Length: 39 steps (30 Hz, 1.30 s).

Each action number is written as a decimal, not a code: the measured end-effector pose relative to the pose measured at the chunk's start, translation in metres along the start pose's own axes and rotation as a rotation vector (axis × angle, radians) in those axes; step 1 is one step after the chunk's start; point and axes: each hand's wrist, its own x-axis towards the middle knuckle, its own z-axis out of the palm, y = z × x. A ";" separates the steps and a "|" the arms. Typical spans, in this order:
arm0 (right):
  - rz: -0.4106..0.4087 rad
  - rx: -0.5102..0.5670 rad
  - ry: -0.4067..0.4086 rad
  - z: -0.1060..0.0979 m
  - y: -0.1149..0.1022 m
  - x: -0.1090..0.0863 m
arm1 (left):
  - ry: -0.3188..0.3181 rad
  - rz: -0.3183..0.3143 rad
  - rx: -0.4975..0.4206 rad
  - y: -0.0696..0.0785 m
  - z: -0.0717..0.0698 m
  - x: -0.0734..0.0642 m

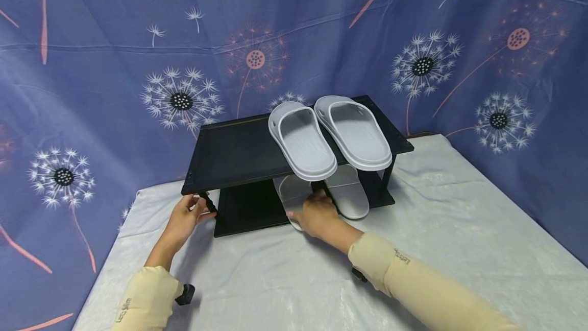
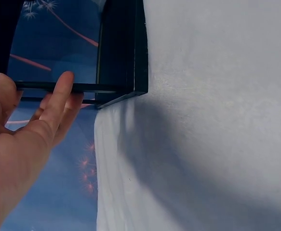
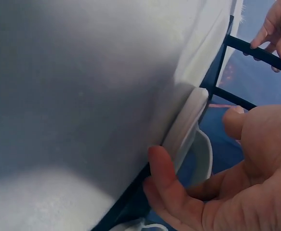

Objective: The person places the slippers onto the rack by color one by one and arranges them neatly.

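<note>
A black two-tier shoe rack (image 1: 234, 149) stands on a cloth-covered table. My left hand (image 1: 184, 223) holds its left upright; the left wrist view shows the thumb and fingers about the dark bar (image 2: 89, 88). On the lower shelf lie a left grey slipper (image 1: 289, 190) and a right grey slipper (image 1: 351, 198). My right hand (image 1: 317, 216) spans the heel end of the left one, thumb toward its outer side. In the right wrist view its fingers (image 3: 167, 173) curl by the near side of that slipper (image 3: 186, 120). The upper shelf hides their toe ends.
Two pale grey clogs (image 1: 303, 142) sit side by side on the upper shelf, heels to the front. A white cloth (image 1: 459, 229) covers the table. Behind hangs a blue curtain (image 1: 321, 24) with dandelion prints, close to the rack's back.
</note>
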 end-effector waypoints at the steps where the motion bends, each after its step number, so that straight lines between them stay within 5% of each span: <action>1: -0.003 -0.003 0.008 -0.001 0.000 -0.001 | 0.000 0.005 -0.003 -0.001 0.000 0.000; 13: -0.237 0.007 0.088 -0.031 0.022 -0.013 | -0.041 -0.045 -0.078 0.005 -0.007 -0.003; 18: -0.223 0.062 0.085 -0.043 0.034 -0.017 | 0.034 0.005 -0.024 -0.052 -0.032 0.015; 20: -0.208 0.078 0.070 -0.050 0.039 -0.020 | 0.079 0.010 -0.002 -0.059 -0.036 0.018; 25: -0.187 0.087 -0.030 -0.065 0.054 -0.023 | 0.185 -0.084 0.192 0.001 -0.017 0.001; 27: -0.187 0.105 -0.077 -0.070 0.061 -0.024 | 0.220 -0.113 0.278 0.013 -0.013 -0.002; 33: -0.309 0.268 -0.177 -0.079 0.090 -0.025 | 0.305 -0.178 0.417 0.019 -0.011 -0.003; 39: -0.408 0.309 -0.169 -0.082 0.118 -0.020 | 0.316 -0.206 0.480 0.014 -0.015 -0.004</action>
